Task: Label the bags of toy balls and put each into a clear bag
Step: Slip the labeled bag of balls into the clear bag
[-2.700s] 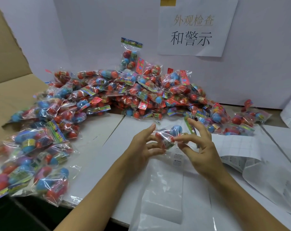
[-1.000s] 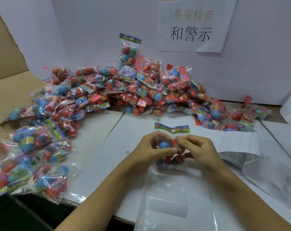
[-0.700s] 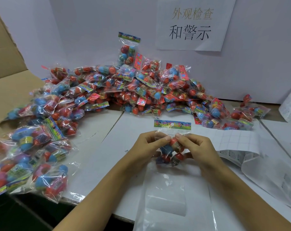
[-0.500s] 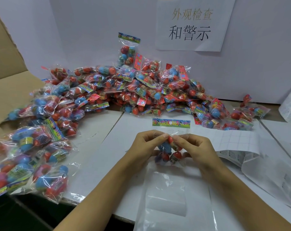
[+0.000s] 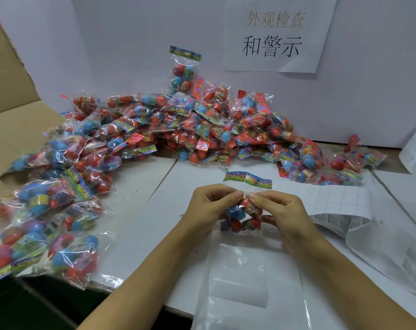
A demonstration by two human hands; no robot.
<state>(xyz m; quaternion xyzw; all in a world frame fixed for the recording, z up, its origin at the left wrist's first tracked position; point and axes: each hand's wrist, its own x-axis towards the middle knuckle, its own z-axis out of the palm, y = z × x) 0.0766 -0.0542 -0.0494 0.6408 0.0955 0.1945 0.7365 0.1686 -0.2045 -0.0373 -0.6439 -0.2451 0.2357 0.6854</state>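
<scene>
Both hands are on one bag of toy balls [image 5: 241,214] from what I can see: left hand [image 5: 209,206] and right hand [image 5: 283,210] each pinch it with curled fingers, thumbs meeting at the top, its colourful header card [image 5: 247,179] sticking up just past them. Nearest me a clear bag [image 5: 240,277] lies flat on the white table [image 5: 140,210], right under the hands. Sheets of labels [image 5: 340,198] sit to the right. Farther back, a big pile of ball bags [image 5: 178,129] runs along the wall under a paper sign [image 5: 273,34].
</scene>
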